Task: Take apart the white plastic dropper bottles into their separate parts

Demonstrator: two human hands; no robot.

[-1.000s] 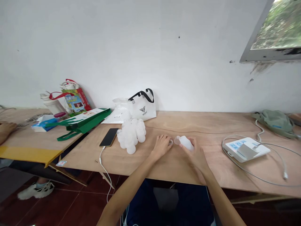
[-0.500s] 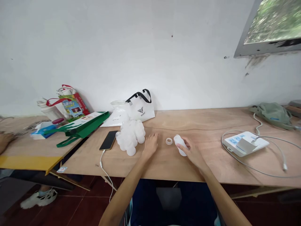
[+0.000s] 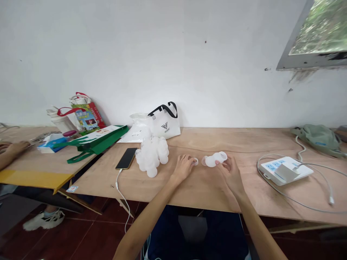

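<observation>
1. The white bag (image 3: 160, 122), standing beyond and left of the left grip, is showing a black mark of stacked V-shapes; the lettering underneath is too small to read surely.
2. The colourful bag (image 3: 89, 116), well to the left of both grips, is carrying Chinese characters, partly hidden by a red handle.
3. The white box (image 3: 303, 169), right of the right grip, is displaying blue labels (image 3: 275, 165) with print too small to read.
4. The right grip (image 3: 230, 169) is closing thumb and fingers around a white bottle (image 3: 213, 160), which is lying sideways just left of the palm, its round end facing right.
5. The left grip (image 3: 183, 167) is curving partly closed, fingertips touching a clear ring (image 3: 196, 161) on the surface (image 3: 241, 142); whether it is pinching the ring, I cannot tell.
6. A cluster of white bottles (image 3: 151, 156) is sitting near the left grip, on its left.
</observation>
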